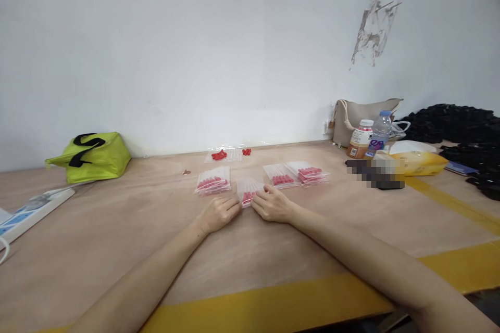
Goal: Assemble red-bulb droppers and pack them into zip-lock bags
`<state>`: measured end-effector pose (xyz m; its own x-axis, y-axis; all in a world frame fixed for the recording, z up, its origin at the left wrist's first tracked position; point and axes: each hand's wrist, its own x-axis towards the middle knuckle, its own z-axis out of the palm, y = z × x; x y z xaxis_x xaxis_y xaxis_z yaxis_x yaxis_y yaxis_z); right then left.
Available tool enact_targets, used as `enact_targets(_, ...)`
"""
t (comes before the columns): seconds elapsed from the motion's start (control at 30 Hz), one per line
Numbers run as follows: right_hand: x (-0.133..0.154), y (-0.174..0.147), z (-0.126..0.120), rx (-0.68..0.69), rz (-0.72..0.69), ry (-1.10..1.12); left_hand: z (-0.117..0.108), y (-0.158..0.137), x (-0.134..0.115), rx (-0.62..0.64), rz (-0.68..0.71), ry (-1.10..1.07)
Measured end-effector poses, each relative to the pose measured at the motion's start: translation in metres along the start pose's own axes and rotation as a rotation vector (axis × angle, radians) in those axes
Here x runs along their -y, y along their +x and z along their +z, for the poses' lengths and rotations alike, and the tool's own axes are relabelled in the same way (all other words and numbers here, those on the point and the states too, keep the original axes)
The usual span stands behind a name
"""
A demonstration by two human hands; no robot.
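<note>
A small clear plastic bag [250, 185] with several pink-red pieces [249, 196] at its near end lies on the table between my hands. My left hand [221, 214] is closed with its fingertips at the bag's near left edge. From the right, my right hand [275, 205] grips the bag's side, its fingers partly covering the pink pieces. Just beyond my left hand is a stack of similar filled bags [213, 181]. To the right of my right hand lie another filled bag [282, 176] and a second stack [309, 174].
Clear bags [235, 155] and loose red pieces [219, 155] lie near the wall. A yellow-green bag [102, 156] and power strip [37, 212] are at left. Bottles [360, 139], a tissue pack [420, 161], a beige bag [353, 114] and black items [453, 122] occupy the right.
</note>
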<state>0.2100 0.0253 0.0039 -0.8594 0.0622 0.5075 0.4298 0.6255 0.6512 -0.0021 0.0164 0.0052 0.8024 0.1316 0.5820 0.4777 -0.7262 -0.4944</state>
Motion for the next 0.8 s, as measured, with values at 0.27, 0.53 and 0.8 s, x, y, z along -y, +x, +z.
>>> enact_targets(0.27, -0.015, -0.024, -0.005, 0.195, 0.146, -0.059, -0.001, 0.000, 0.002, 0.034, -0.048, -0.043)
enact_targets(0.53, -0.016, -0.035, 0.000, 0.175, 0.305, 0.031, -0.003, -0.003, 0.002, 0.096, -0.158, -0.047)
enact_targets(0.8, -0.046, -0.068, -0.015, 0.270, 0.522, 0.124, -0.003, 0.031, -0.012, 0.295, -0.172, -0.152)
